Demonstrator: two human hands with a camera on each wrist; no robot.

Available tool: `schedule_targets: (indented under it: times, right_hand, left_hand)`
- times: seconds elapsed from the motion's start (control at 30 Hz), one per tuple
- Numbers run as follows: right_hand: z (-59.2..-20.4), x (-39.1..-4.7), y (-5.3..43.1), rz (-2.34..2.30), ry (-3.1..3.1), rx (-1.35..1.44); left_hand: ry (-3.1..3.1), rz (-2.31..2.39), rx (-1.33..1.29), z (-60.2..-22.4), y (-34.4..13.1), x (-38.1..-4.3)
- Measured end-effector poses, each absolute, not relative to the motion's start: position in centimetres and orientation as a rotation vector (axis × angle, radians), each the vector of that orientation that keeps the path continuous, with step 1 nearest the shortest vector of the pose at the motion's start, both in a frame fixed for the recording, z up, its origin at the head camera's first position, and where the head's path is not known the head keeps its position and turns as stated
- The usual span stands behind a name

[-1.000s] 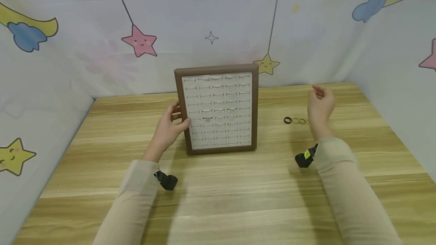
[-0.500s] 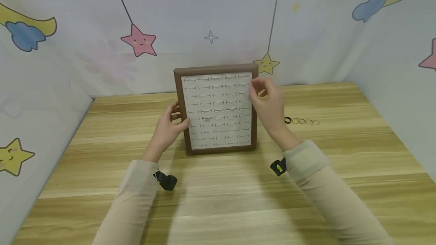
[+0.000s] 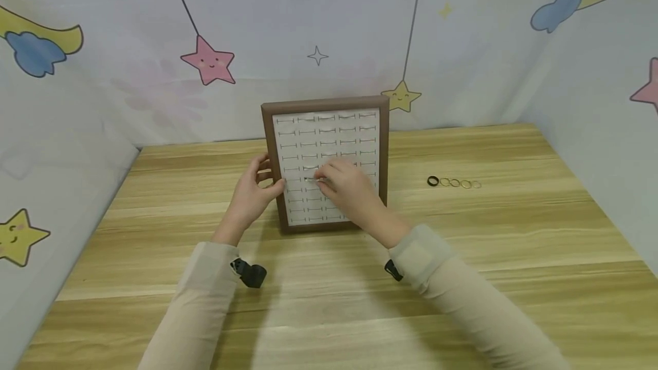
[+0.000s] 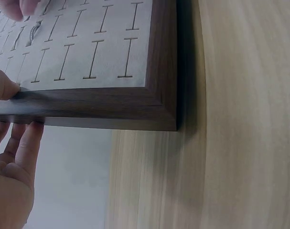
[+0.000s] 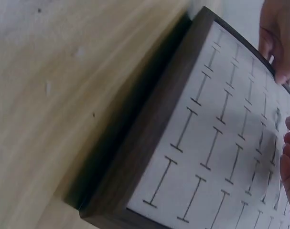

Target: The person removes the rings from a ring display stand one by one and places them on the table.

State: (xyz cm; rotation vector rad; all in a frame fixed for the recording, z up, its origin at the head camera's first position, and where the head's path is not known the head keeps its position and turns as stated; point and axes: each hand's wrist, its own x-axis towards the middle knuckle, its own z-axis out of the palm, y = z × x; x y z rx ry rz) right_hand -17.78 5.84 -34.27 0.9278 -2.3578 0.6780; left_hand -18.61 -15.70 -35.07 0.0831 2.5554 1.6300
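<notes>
A brown-framed ring display board (image 3: 324,105) with a pale slotted pad leans upright on the table. My left hand (image 3: 250,196) grips its left edge, thumb on the front and fingers behind. A silver ring (image 4: 34,33) sits in a slot left of the pad's middle. My right hand (image 3: 352,190) is in front of the pad, its bent thumb and forefinger right beside that ring and a little apart. In the left wrist view the fingertips (image 4: 20,7) show close to the ring, with a gap between. I see nothing held in the right hand.
Right of the board, a row of rings lies on the wooden table (image 3: 329,301): a black ring (image 3: 433,181) at the left end, then several thin gold-coloured rings (image 3: 454,183). A white patterned cloth (image 3: 267,27) hangs behind the table.
My right hand has moved left from above the row of rings, past the board's right edge, to the silver ring. The left hand and the board have stayed in place.
</notes>
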Motion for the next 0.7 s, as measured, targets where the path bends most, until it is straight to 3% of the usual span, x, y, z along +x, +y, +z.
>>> schedule_targets:
  times: [0.7]
  right_hand:
    - [-34.7,-16.9,3.7,0.621,-2.465,0.772]
  left_hand:
    - [2.558,1.62,0.084,-34.9,-15.7,-18.6]
